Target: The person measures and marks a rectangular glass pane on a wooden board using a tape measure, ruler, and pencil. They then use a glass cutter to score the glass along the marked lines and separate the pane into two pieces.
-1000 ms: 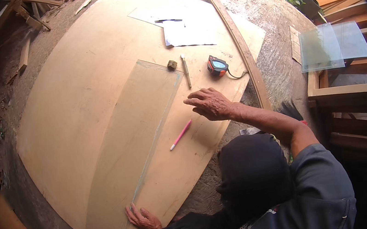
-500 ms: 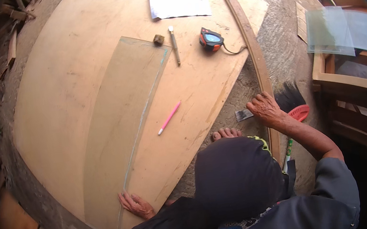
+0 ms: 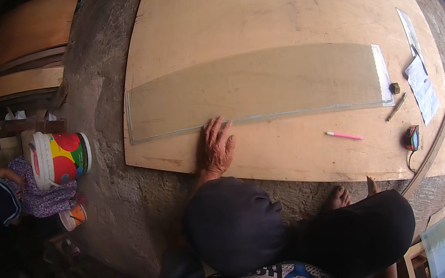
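Touching glass (image 3: 255, 87) — left hand (image 3: 218, 148) palm-down

From where I stand, I count one hand (image 3: 218, 148), one long glass pane (image 3: 252, 87), one pink pen (image 3: 344, 135), one tape measure (image 3: 412, 138), one dark block (image 3: 394, 88), one slim tool (image 3: 396, 107) and one paper sheet (image 3: 423, 91) on one board (image 3: 273, 8). To the left, one large pail (image 3: 63, 158), one small pail (image 3: 73, 217).
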Motion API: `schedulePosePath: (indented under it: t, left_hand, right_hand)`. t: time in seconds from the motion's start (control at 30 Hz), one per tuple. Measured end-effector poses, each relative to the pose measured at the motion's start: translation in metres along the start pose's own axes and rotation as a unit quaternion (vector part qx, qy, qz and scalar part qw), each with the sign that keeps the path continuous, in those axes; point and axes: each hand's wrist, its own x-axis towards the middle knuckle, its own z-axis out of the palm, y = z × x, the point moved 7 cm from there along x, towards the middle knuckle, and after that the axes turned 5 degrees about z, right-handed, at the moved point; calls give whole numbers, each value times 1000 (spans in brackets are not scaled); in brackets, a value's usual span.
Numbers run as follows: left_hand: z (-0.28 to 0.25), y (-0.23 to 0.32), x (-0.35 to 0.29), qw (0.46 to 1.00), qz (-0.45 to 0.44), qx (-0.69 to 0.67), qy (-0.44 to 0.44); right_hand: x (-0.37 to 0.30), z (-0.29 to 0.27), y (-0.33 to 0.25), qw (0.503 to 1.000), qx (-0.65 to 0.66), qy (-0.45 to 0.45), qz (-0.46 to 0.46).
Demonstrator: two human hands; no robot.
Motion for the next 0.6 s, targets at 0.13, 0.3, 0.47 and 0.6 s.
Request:
schedulePosePath:
  t: [0.13, 0.3, 0.47, 0.6]
  left_hand:
    - [2, -3, 0, 1000, 6, 1, 22]
    - [-1, -3, -2, 999, -2, -20, 42]
    - [-1, -3, -1, 998, 1, 2, 57]
    - [0, -4, -3, 997, 1, 3, 72]
  right_hand:
    - [106, -107, -29, 970, 40, -158, -178]
    - [251, -284, -152, 836, 160, -322, -414]
    - [233, -321, -289, 769, 60, -257, -582]
    - [206, -292, -333, 733, 40, -314, -602]
